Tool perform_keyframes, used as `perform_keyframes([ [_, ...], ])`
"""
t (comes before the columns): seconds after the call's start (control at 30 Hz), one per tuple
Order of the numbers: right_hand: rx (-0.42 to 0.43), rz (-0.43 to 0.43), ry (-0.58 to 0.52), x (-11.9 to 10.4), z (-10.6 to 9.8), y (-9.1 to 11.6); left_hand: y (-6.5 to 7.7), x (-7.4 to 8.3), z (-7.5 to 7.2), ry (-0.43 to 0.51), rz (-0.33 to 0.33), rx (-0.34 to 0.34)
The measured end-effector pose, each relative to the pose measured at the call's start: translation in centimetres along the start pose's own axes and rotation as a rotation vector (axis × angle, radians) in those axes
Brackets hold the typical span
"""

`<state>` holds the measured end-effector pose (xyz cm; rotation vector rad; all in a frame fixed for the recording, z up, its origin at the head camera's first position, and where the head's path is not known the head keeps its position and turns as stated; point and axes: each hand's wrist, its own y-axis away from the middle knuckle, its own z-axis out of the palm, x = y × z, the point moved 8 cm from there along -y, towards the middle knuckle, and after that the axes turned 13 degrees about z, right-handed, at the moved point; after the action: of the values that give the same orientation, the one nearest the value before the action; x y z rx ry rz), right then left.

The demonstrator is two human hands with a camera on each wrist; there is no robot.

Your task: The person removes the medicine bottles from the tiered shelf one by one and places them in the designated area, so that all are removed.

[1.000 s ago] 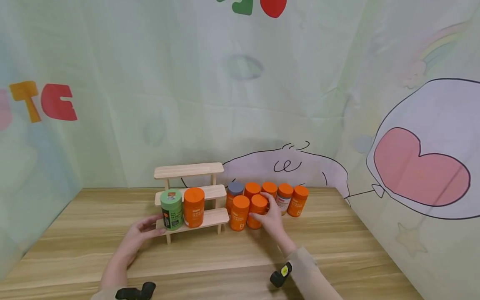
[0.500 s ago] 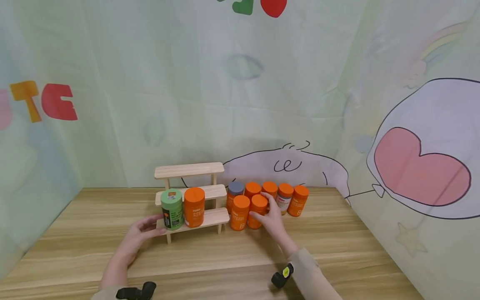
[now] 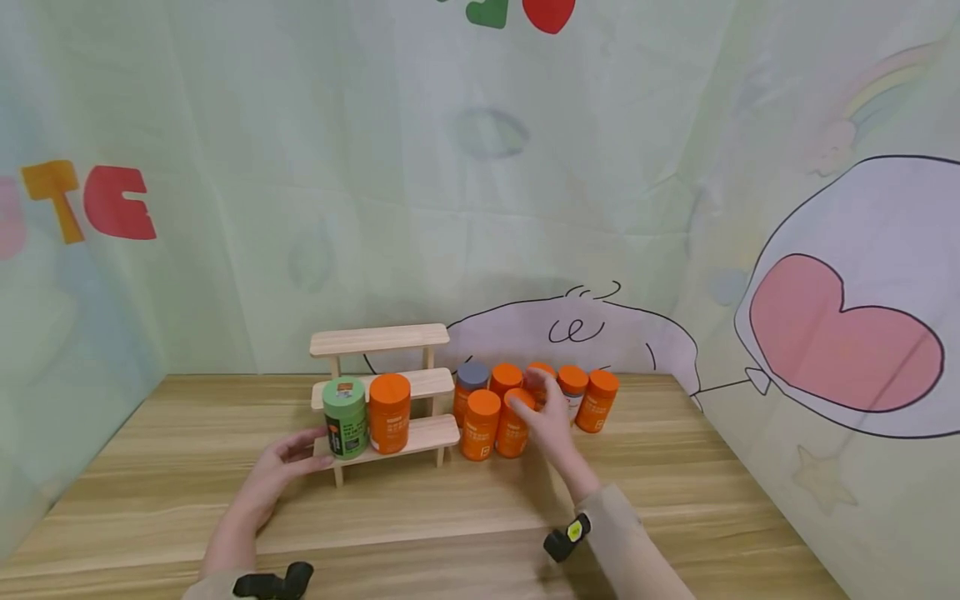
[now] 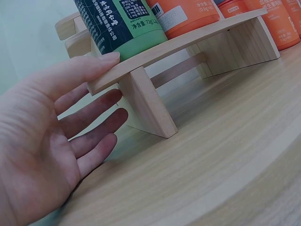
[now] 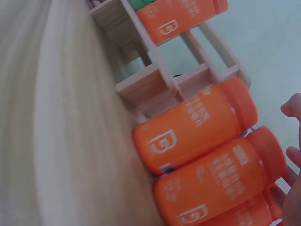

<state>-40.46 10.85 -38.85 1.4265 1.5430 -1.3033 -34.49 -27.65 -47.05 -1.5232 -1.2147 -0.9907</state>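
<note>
My left hand [image 3: 272,473] holds the left end of the lowest step of a three-step wooden display stand [image 3: 429,433]. In the left wrist view its thumb lies on top of the step, with the fingers curled beside and below. A green jar [image 3: 345,421] and an orange jar [image 3: 389,415] stand upright on that step. My right hand [image 3: 552,421] hovers over the jars right of the stand, its thumb close to the lid of the right front orange jar [image 3: 512,435]. Its loosely bent fingers [image 5: 292,155] appear just past the lids in the right wrist view.
Another front orange jar [image 3: 480,429] stands close beside the stand. Behind is a row with a blue-lidded jar [image 3: 472,377], several orange-lidded jars and a white-labelled jar [image 3: 573,382]. A printed curtain [image 3: 375,208] hangs behind the wooden table [image 3: 420,525].
My right hand has loosened from around the right front orange jar and shifted up and slightly right, over the rear row. My left hand stays on the stand.
</note>
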Motion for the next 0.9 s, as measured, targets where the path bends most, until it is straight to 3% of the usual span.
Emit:
perform_keyframes([
  [0.17,0.006,-0.029,0.000,-1.9,0.3,-0.2,0.0,0.0,0.0,-0.002,-0.005,0.001],
  [0.57,-0.089,-0.143,-0.032,-6.3,3.3,-0.2,0.1,0.2,0.0,-0.005,0.007,-0.001],
  [0.9,-0.261,-0.151,-0.071,-8.3,7.5,0.5,0.1,0.2,0.0,-0.007,0.010,-0.003],
])
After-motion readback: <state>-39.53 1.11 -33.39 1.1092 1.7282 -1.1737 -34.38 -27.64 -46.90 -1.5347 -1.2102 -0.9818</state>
